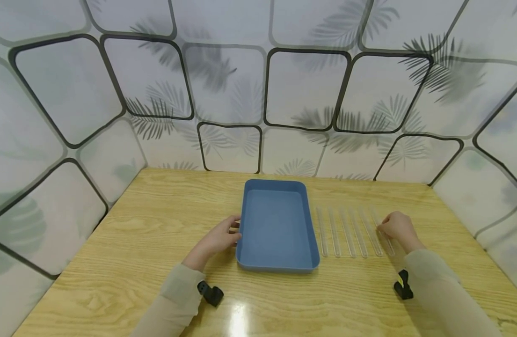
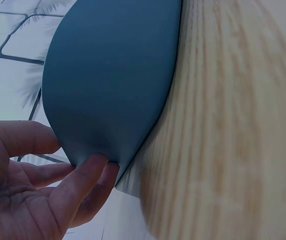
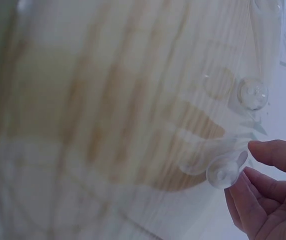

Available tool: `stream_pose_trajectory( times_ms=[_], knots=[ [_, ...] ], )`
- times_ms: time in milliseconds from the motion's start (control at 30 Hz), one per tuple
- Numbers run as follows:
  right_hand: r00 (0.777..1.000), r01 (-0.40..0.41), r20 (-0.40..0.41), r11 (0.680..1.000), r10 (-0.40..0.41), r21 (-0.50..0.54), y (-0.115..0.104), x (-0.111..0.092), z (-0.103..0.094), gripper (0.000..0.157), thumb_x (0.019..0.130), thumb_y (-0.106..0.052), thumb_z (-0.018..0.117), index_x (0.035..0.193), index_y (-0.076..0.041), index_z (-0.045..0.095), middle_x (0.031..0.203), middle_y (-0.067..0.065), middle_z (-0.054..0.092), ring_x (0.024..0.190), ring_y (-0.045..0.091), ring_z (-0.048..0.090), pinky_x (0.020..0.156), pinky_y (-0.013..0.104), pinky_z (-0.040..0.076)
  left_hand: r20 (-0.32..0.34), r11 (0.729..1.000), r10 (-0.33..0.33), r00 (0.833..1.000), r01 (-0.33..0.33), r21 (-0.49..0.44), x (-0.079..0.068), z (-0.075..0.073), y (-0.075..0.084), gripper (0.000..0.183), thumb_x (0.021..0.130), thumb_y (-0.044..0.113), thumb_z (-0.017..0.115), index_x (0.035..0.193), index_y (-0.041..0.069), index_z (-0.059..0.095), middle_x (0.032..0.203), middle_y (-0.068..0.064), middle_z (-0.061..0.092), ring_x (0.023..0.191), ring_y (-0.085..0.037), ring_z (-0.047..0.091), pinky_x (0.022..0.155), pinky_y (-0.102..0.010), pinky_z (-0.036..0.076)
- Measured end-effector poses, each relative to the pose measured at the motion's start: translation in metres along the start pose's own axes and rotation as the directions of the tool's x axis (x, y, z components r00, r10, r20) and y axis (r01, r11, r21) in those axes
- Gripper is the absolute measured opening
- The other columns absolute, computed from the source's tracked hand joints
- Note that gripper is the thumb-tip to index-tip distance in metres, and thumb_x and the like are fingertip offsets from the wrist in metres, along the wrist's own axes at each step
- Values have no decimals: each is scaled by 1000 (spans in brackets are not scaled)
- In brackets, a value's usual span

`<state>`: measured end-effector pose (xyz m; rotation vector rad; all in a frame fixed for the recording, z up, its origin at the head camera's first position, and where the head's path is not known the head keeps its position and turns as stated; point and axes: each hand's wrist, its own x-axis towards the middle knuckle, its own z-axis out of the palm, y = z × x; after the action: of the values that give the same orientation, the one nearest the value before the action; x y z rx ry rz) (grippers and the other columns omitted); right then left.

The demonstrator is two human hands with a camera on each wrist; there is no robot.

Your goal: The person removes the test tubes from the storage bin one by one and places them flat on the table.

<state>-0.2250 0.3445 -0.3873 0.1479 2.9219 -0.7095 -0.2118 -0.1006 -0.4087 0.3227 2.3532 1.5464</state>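
A blue rectangular tray [image 1: 276,224] lies on the wooden table. My left hand [image 1: 217,238] rests against the outside of its left wall, fingertips touching it. In the left wrist view, the fingers [image 2: 82,185] are slightly bent against the tray's side [image 2: 112,75], not wrapped round it. To the tray's right, several clear test tubes [image 1: 347,234] lie side by side in a row. At the far right of that row, my right hand [image 1: 399,228] pinches the last test tube [image 3: 224,172] between thumb and fingers. Its rounded end faces the right wrist camera.
The wooden table [image 1: 127,243] carries the tray and the tubes. Patterned panels [image 1: 229,84] stand along its back and both sides. Black wrist cameras sit on the left sleeve [image 1: 174,292] and the right sleeve [image 1: 435,276].
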Motion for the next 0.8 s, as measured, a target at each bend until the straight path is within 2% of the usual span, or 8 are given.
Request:
stream_pose_trajectory(
  times_ms=[500, 667, 733, 800],
  knots=[
    [1000, -3, 6, 1000, 4, -21, 1, 0, -2, 19, 80, -9, 58, 73, 9, 58, 56, 3, 55, 54, 16, 51, 53, 35, 45, 0, 1000, -9, 1000, 9, 2, 0, 0, 1, 47, 88, 0, 45, 133, -1, 32, 124, -23, 42, 109, -35, 45, 79, -41, 47],
    [1000, -9, 4, 999, 9, -32, -1, -1, -2, 20, 80, -9, 58, 75, 10, 58, 59, 7, 56, 56, 18, 51, 53, 35, 44, -2, 1000, -11, 1000, 11, 5, 0, 0, 1, 47, 88, 0, 45, 133, -1, 32, 124, -23, 42, 109, -35, 46, 79, -41, 47],
    [1000, -4, -4, 999, 4, -51, -3, -2, -3, 20, 80, -10, 58, 73, 9, 58, 62, 7, 55, 57, 18, 48, 52, 34, 43, -1, 1000, -10, 1000, 10, 2, 0, 0, 1, 47, 88, 0, 45, 133, -2, 32, 124, -23, 42, 109, -35, 46, 79, -41, 47],
    [1000, -1, -11, 998, 0, -70, -4, -2, -4, 22, 80, -10, 57, 64, 5, 54, 56, 4, 48, 51, 15, 42, 47, 31, 39, -1, 1000, -9, 1000, 9, -3, 0, -1, 1, 47, 88, -1, 44, 133, -2, 32, 124, -23, 42, 109, -36, 46, 79, -41, 47]
  ],
)
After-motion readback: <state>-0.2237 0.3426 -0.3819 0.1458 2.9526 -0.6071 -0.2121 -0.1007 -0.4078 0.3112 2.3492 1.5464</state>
